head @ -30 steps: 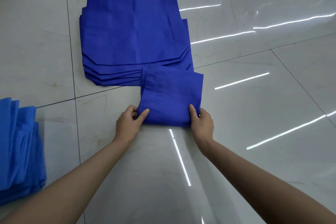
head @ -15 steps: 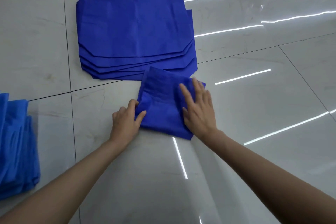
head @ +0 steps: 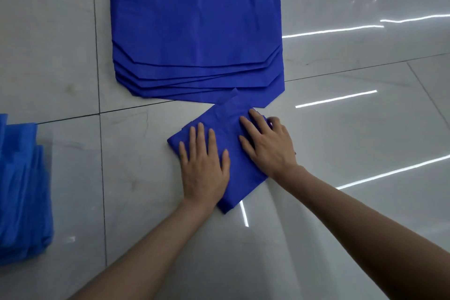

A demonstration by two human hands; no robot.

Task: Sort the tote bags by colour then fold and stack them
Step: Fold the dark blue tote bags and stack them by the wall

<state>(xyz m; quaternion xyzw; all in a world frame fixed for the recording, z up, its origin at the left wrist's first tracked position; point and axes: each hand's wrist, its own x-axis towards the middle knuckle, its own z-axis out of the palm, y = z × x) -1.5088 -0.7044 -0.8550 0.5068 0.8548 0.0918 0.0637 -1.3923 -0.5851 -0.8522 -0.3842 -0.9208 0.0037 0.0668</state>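
Squarely under left hand (head: 204,170) and right hand (head: 267,146), both flat, fingers straight: folded tote bag (head: 219,117).

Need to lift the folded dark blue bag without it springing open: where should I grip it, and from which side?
Probably pinch the folded bag by both side edges from the near side, thumbs on top, fingers slid beneath all layers. It lies flat, and a loose flap sticks out at its far corner, so avoid that end.
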